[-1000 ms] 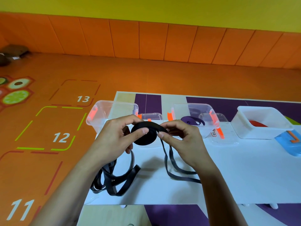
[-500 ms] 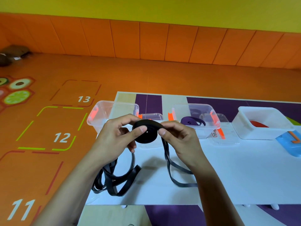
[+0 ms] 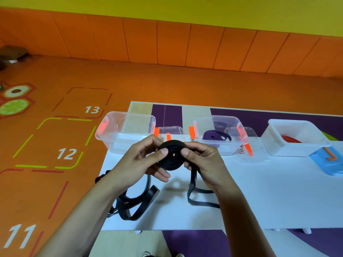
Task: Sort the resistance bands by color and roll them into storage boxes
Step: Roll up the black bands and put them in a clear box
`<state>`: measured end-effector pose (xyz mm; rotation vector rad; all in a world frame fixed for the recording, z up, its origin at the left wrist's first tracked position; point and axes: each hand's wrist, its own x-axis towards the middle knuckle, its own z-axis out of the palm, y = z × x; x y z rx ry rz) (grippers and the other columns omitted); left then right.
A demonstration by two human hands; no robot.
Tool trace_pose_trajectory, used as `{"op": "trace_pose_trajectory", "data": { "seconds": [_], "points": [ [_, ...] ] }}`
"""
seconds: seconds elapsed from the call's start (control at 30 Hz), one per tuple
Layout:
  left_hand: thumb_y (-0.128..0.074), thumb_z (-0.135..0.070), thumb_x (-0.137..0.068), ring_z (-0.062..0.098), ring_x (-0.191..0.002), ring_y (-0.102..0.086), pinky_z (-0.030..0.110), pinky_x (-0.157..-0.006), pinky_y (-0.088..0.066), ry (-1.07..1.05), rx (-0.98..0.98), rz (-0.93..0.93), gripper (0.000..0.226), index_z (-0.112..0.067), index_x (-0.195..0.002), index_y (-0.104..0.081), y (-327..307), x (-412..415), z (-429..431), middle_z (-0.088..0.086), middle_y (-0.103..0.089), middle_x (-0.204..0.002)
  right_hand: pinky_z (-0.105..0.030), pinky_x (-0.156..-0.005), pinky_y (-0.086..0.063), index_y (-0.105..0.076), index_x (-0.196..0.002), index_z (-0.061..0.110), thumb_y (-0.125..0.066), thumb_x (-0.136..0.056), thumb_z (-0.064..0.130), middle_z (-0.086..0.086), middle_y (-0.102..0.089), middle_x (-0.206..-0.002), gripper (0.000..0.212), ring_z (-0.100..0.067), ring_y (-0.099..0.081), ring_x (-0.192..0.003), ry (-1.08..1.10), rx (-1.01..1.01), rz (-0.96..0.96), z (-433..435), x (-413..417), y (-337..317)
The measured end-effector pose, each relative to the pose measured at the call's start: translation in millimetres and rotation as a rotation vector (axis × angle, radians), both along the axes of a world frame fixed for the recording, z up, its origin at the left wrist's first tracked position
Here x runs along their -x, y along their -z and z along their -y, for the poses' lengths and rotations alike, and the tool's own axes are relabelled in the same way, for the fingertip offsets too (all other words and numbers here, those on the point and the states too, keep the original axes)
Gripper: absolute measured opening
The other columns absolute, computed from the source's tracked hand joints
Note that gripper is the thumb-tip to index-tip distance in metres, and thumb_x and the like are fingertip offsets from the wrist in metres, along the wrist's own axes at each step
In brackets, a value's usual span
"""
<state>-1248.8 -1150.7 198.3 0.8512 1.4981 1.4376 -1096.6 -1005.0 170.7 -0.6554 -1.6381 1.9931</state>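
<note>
Above the table (image 3: 259,191), our left hand (image 3: 137,164) and right hand (image 3: 204,160) pinch one flat black coil (image 3: 171,158). Behind stand two clear boxes (image 3: 118,141) and one white box (image 3: 274,145).

Upper wall (image 3: 167,6): painted yellow. Below it, orange padded panels (image 3: 204,43) with vertical seams. Floor (image 3: 167,80): orange, marked with numbered squares 11 (image 3: 20,236), 12 (image 3: 66,153) and 13 (image 3: 92,109); fruit-slice hexagons (image 3: 14,106) at left. White table (image 3: 269,197) stands on a purple-and-beige mat (image 3: 194,243). Lighting even.
</note>
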Motion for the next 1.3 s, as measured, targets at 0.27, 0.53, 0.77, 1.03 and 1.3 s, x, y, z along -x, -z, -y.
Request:
{"op": "trace_pose_trajectory", "data": {
  "seconds": [0.27,0.53,0.77,1.03,1.3],
  "points": [
    [-0.059,-0.029,-0.101,0.045,-0.071,-0.074,0.044,-0.067,-0.063,0.099,0.135,-0.115,0.022,-0.021,-0.121,-0.064,-9.4,7.1,1.3,0.013,-0.070,-0.107,-0.026,-0.059,-0.043,-0.083,-0.096,0.026,-0.079,-0.087,0.017,-0.001,-0.067,-0.066,0.013,-0.015,-0.052,-0.058,0.024,-0.202,0.116,3.5,1.6,-5.3],
    [-0.051,-0.028,-0.105,0.042,-0.065,-0.074,0.044,-0.061,-0.063,-0.027,-0.016,-0.222,0.018,-0.017,-0.114,-0.061,-16.1,6.4,0.4,0.013,-0.072,-0.099,-0.023,-0.064,-0.053,-0.080,-0.098,0.015,-0.076,-0.088,0.010,-0.005,-0.074,-0.076,0.012,-0.015,-0.061,-0.065,0.037,-0.157,0.054,9.7,9.2,-18.7],
    [-0.042,-0.027,-0.106,0.049,-0.075,-0.074,0.049,-0.071,-0.063,-0.102,-0.131,-0.003,0.016,-0.018,-0.115,-0.052,-4.3,-0.4,-5.3,0.018,-0.073,-0.106,-0.023,-0.059,-0.052,-0.079,-0.106,0.015,-0.073,-0.092,0.015,-0.003,-0.074,-0.076,0.016,-0.011,-0.063,-0.063,0.104,-0.112,0.042,13.0,10.1,-13.3],
    [-0.055,-0.025,-0.104,0.027,-0.062,-0.071,0.036,-0.056,-0.058,-0.059,0.139,-0.373,0.009,-0.023,-0.102,-0.063,-14.5,13.3,-0.2,-0.008,-0.069,-0.096,-0.019,-0.059,-0.043,-0.080,-0.097,0.027,-0.075,-0.091,0.017,0.008,-0.066,-0.067,0.013,-0.010,-0.051,-0.058,0.079,-0.333,0.146,3.5,-1.4,-17.0],
    [-0.067,-0.030,-0.097,0.025,-0.059,-0.071,0.036,-0.061,-0.058,0.114,0.076,-0.577,0.010,-0.028,-0.106,-0.070,-23.7,21.3,6.6,-0.002,-0.071,-0.087,-0.015,-0.063,-0.044,-0.083,-0.099,0.024,-0.081,-0.085,0.015,0.007,-0.074,-0.075,0.016,-0.002,-0.058,-0.065,-0.029,-0.439,0.134,6.0,-1.3,-33.6]
  ]
}}
